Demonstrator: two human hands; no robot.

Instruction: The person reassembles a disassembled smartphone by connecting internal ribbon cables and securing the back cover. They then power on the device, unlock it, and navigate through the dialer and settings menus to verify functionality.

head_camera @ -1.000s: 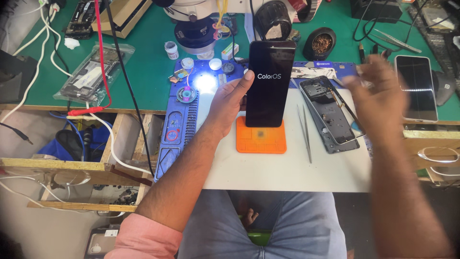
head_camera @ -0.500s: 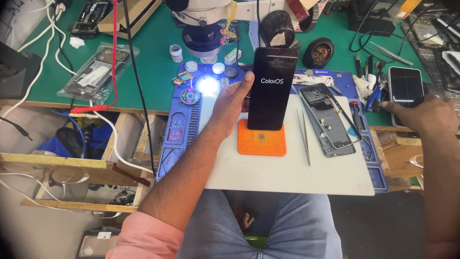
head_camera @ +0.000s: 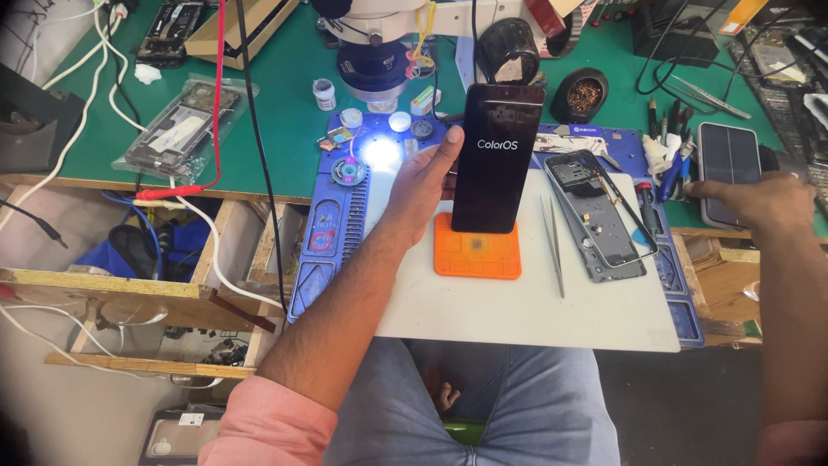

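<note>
Reassembly appears nearly complete: left hand [head_camera: 429, 177] grips the booted smartphone [head_camera: 497, 155] upright above the orange pad [head_camera: 477, 255]. Right hand [head_camera: 752, 197] rests loosely on a second phone [head_camera: 727, 164]; the opened phone frame [head_camera: 597, 216] remains unfinished.

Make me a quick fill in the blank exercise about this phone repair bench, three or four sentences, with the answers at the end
1. The left hand holds the black phone upright over a small ____ pad.
2. The right hand rests at the second phone, which lies ____ on the bench.
3. The tweezers lie between the pad and the opened phone ____.
4. The white work mat sits on a larger ____ mat.

Missing words: orange; flat; frame; blue
</note>
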